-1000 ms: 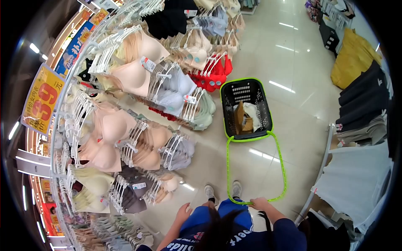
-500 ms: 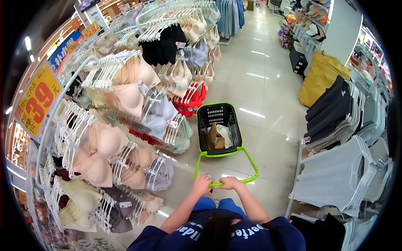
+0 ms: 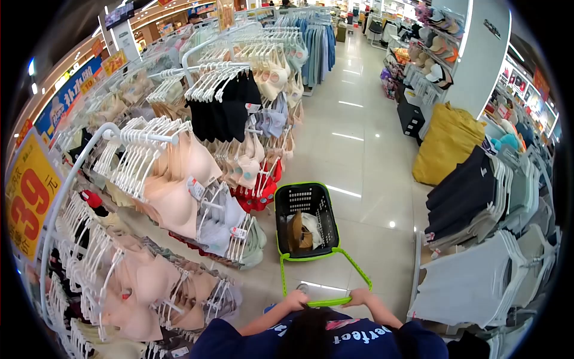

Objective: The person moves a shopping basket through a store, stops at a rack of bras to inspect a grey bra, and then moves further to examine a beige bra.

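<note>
Both of my hands grip the bright green handle point(image 3: 327, 302) of a black shopping basket point(image 3: 306, 206) with a green rim. My left hand point(image 3: 295, 300) is closed round the handle's left end, and my right hand point(image 3: 359, 296) is closed round its right end. The basket stands on the floor ahead of me, with its handle stretched back towards my body. Inside it lie a brown item point(image 3: 297, 232) and a white item point(image 3: 313, 227), which I cannot make out further.
Racks of bras point(image 3: 179, 179) line the left side, with a yellow price sign point(image 3: 33, 194). On the right are hanging dark shirts point(image 3: 463, 194), pale tops point(image 3: 469, 281), a large yellow sack point(image 3: 447, 143) and a black box point(image 3: 410, 118). A tiled aisle point(image 3: 353, 113) runs ahead between them.
The basket and both hands appear lower in the view, and more of the far aisle shows. The racks have shifted in the view. Both hands still hold the handle.
</note>
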### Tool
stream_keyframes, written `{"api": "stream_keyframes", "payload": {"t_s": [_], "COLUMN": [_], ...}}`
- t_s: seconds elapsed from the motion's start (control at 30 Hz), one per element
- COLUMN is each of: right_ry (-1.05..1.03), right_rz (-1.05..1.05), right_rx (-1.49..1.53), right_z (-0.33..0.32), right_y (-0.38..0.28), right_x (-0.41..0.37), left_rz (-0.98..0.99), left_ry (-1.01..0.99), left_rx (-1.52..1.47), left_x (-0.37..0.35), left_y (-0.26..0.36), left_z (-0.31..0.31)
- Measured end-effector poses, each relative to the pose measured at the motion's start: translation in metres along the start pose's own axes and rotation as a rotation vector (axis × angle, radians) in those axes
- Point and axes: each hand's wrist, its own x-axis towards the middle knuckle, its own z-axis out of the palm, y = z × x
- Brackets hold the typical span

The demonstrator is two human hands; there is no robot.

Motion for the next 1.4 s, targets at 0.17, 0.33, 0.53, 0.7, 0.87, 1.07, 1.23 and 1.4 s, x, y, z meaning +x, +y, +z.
{"api": "stream_keyframes", "payload": {"t_s": [0.17, 0.33, 0.53, 0.7, 0.87, 1.07, 1.23, 1.4], "right_ry": [0.005, 0.061, 0.118, 0.084, 0.024, 0.004, -0.026, 0.006], "right_rz": [0.073, 0.087, 0.095, 0.075, 0.083, 0.03, 0.001, 0.009], "right_rx": [0.026, 0.038, 0.064, 0.07, 0.075, 0.043, 0.071, 0.072], "right_z": [-0.005, -0.02, -0.061, -0.11, -0.173, -0.261, -0.318, -0.358], "right_y": [-0.008, -0.002, 0.005, 0.041, 0.089, 0.142, 0.17, 0.191], "right_x": [0.032, 0.065, 0.1, 0.145, 0.196, 0.237, 0.27, 0.282], "left_rz": [0.073, -0.037, -0.099, -0.206, -0.352, 0.337, 0.112, -0.035], "left_ry": [-0.019, 0.017, 0.207, 0.049, -0.303, 0.299, -0.009, -0.044], "left_rx": [-0.016, 0.14, -0.035, -0.015, -0.133, -0.379, -0.251, 0.005], "left_x": [0.003, 0.01, 0.026, 0.077, 0.151, 0.203, 0.257, 0.304], "left_y": [-0.038, -0.061, -0.089, -0.128, -0.176, -0.262, -0.337, -0.323], "left_z": [-0.015, -0.042, -0.08, -0.106, -0.14, -0.159, -0.113, -0.207]}}
